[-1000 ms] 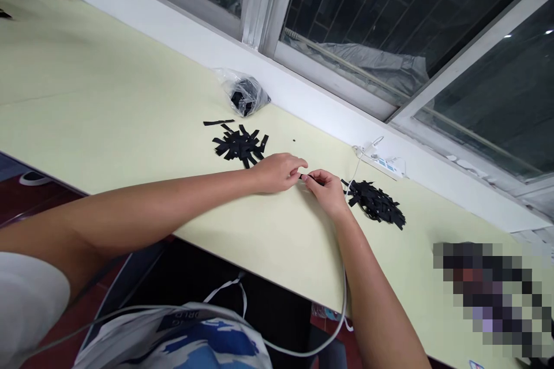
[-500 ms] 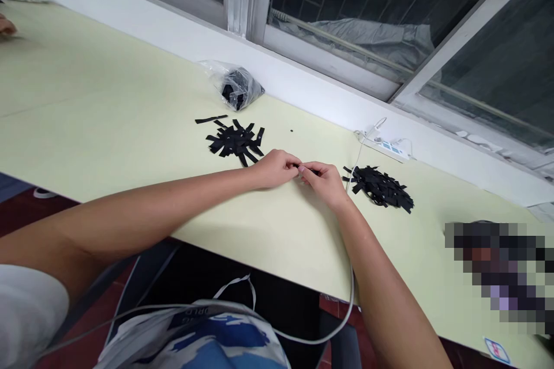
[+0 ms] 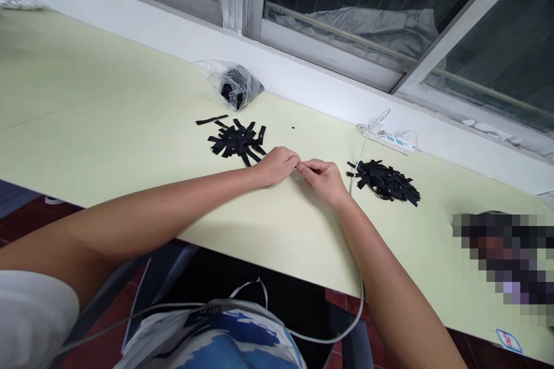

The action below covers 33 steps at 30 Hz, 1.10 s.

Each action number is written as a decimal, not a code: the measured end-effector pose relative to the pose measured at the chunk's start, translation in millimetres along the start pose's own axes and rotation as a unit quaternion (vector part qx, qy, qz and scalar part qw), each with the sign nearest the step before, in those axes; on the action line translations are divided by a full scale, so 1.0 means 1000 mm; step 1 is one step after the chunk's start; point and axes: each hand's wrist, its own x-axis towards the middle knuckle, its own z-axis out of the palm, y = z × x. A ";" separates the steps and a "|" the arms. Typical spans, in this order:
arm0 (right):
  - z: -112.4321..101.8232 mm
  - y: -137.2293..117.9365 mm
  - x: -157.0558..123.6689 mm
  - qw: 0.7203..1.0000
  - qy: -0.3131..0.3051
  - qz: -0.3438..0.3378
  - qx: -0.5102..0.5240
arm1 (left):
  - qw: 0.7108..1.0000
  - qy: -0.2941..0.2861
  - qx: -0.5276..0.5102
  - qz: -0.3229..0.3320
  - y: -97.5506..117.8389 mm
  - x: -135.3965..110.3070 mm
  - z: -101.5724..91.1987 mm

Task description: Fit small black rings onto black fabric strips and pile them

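My left hand (image 3: 279, 166) and my right hand (image 3: 324, 179) meet over the table, fingertips pinched together and touching. Between them is a short black fabric strip (image 3: 317, 171), mostly covered by the fingers; a bit of it shows under my right fingers. Just beyond my left wrist lies a loose pile of black strips (image 3: 237, 139) with small shiny spots on some of them. A second, denser pile of black strips (image 3: 385, 180) lies to the right of my right hand.
A clear plastic bag (image 3: 242, 89) with black pieces inside stands near the wall. One lone strip (image 3: 211, 120) and a tiny black disc (image 3: 293, 127) lie apart. A white cable (image 3: 358, 170) runs from the power strip (image 3: 392, 139) past my right wrist. A blurred-out dark object (image 3: 506, 253) lies right.
The hands stay together at the same place, with the fingers drawn closer and less black showing between them. The view has shifted slightly. Another person's hand at far left has gone out of view.
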 end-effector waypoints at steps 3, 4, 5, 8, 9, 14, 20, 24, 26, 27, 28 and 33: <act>0.000 0.001 0.001 0.999 0.022 0.027 0.008 | 1.000 -0.001 0.017 0.023 0.001 -0.001 0.001; -0.001 0.001 0.002 0.999 0.027 0.039 0.011 | 0.999 -0.002 0.022 0.029 0.002 -0.002 0.001; -0.003 0.002 0.002 0.998 0.032 0.048 0.011 | 0.999 -0.004 0.027 0.035 0.003 -0.002 0.001; -0.007 0.006 0.004 0.997 0.043 0.057 -0.001 | 0.997 -0.011 0.059 0.049 0.005 -0.003 0.001; -0.008 0.007 0.005 0.997 0.045 0.058 -0.009 | 0.996 -0.014 0.073 0.054 0.005 -0.003 0.000; -0.011 0.008 0.005 0.995 0.052 0.058 -0.061 | 0.993 -0.018 0.096 0.066 0.000 -0.001 -0.003; -0.024 0.012 0.005 0.987 0.092 0.065 -0.115 | 0.991 -0.035 0.098 0.088 -0.006 0.002 -0.009; -0.037 0.022 0.008 0.976 0.156 0.099 -0.112 | 0.990 -0.025 0.099 0.093 -0.007 0.003 -0.011; -0.039 0.024 0.009 0.977 0.155 0.110 -0.095 | 0.991 -0.026 0.098 0.092 -0.008 0.004 -0.011; -0.039 0.023 0.009 0.979 0.142 0.110 -0.094 | 0.991 -0.024 0.098 0.090 -0.008 0.004 -0.011; -0.038 0.022 0.008 0.981 0.126 0.106 -0.099 | 0.991 -0.020 0.100 0.090 -0.008 0.004 -0.011; -0.026 0.008 0.003 0.993 0.030 0.054 -0.103 | 0.987 0.030 0.089 0.128 -0.003 0.004 -0.011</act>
